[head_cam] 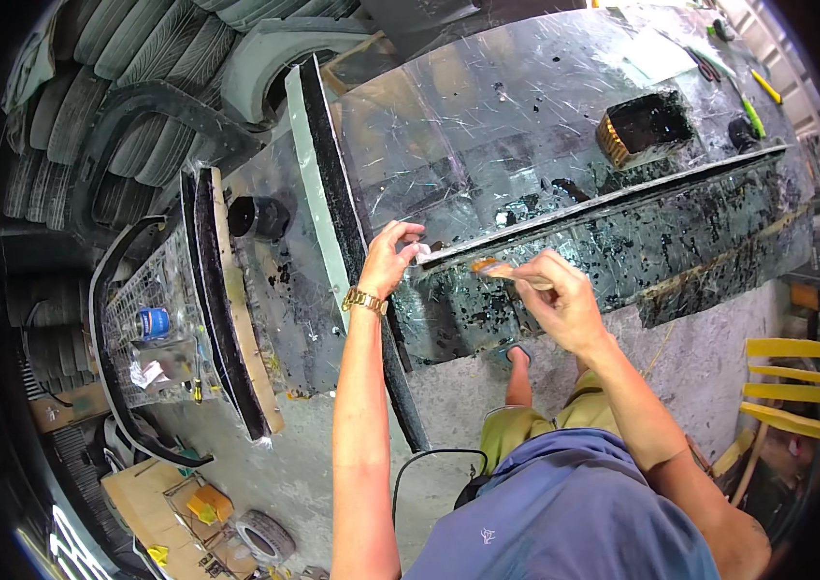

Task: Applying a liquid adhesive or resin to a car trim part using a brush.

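My right hand (pixel 551 293) is closed on the handle of a paintbrush (pixel 493 268), whose amber-stained bristles point left. My left hand (pixel 392 261), with a gold-coloured watch on the wrist, pinches a whitish scrap or the frayed end at the left tip of a long, narrow dark strip (pixel 598 199). That strip runs up to the right across the black-stained worktable (pixel 439 138). Behind it stands an open, cut-down metal can (pixel 616 141) with dark contents. A long black-lined moulding (pixel 330 174) with a pale edge lies just left of my left hand.
More black-lined strips (pixel 218 290) and a dark cup (pixel 259 217) are at the left. A blue can (pixel 153 322) stands on a mesh surface. Scissors (pixel 703 67), a green-handled tool (pixel 752 117) and a yellow one (pixel 766 87) lie at the far right. A yellow slatted chair (pixel 794 391) is at the right.
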Tool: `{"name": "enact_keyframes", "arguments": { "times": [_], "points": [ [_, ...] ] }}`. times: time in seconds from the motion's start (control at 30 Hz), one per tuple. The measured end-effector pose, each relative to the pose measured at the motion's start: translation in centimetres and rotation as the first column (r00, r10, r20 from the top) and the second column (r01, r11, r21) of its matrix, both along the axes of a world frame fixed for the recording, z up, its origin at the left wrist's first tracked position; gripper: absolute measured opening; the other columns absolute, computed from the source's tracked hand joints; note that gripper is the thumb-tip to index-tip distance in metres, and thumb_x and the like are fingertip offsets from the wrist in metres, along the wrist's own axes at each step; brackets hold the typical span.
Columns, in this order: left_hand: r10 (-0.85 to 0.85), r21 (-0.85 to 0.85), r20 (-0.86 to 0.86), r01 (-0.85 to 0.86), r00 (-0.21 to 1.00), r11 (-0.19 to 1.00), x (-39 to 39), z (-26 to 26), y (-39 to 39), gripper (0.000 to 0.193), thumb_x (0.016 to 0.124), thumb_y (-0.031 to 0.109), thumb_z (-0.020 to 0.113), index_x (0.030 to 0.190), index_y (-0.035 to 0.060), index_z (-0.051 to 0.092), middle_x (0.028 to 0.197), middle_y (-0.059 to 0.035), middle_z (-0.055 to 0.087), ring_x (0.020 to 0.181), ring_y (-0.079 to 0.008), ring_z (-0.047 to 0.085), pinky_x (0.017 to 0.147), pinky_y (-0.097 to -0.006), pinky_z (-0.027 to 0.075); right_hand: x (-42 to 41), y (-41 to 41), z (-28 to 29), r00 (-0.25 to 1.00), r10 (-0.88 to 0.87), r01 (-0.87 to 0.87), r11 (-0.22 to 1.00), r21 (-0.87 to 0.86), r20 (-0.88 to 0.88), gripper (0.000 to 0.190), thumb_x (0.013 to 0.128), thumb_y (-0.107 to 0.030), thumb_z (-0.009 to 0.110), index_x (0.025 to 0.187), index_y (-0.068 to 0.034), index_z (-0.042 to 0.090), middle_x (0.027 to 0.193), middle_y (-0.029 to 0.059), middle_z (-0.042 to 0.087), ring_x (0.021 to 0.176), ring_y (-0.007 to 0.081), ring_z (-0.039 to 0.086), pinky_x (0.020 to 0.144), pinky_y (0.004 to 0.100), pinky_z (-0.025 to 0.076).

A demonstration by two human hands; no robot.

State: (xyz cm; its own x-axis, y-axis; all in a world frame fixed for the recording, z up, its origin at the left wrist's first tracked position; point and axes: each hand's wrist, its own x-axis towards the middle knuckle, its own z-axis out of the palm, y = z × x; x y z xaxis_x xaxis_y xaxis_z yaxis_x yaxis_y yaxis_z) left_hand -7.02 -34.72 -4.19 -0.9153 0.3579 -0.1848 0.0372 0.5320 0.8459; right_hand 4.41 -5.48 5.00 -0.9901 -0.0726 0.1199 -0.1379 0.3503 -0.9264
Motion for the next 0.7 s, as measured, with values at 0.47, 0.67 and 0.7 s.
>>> {"name": "enact_keyframes", "arguments": {
  "times": [0.47, 0.67, 0.7],
  "points": [
    [0.036, 0.047, 0.061, -0.039, 0.997, 0.998, 0.4, -0.3, -0.2, 0.028, 0.084, -0.004, 0.066, 0.111, 0.001, 0.067, 0.107, -0.0061, 0.062, 0.103, -0.0186, 0.066, 0.096, -0.032, 0.049, -0.4, -0.7, -0.3, 0.987, -0.064, 0.104, 0.953, 0.285, -0.147, 0.021, 0.083, -0.006, 0.072, 0.103, -0.008, 0.065, 0.088, 0.0087, 0.06, 0.074, 0.0311, 0.065, 0.061, 0.0406, 0.053],
    [0.05, 0.033, 0.025, -0.05, 0.998, 0.998, 0.9, 0.1, -0.3, 0.03, 0.083, -0.005, 0.066, 0.111, 0.0018, 0.067, 0.106, -0.0064, 0.062, 0.103, -0.0192, 0.066, 0.095, -0.0323, 0.05, -0.6, -2.0, -0.8, 0.991, -0.056, 0.101, 0.902, 0.419, -0.119, 0.024, 0.085, -0.01, 0.07, 0.108, -0.01, 0.063, 0.093, 0.0088, 0.06, 0.084, 0.0315, 0.067, 0.068, 0.0423, 0.057],
    [0.046, 0.027, 0.016, -0.047, 0.999, 0.999, 0.9, 0.1, -0.2, 0.03, 0.082, -0.005, 0.066, 0.111, 0.0017, 0.068, 0.105, -0.0064, 0.062, 0.102, -0.0193, 0.066, 0.095, -0.0323, 0.05, -0.8, -2.5, -1.3, 0.992, -0.047, 0.095, 0.901, 0.423, -0.12, 0.022, 0.086, -0.01, 0.069, 0.107, -0.009, 0.063, 0.093, 0.0088, 0.06, 0.085, 0.0313, 0.067, 0.068, 0.0423, 0.057]
  ]
}}
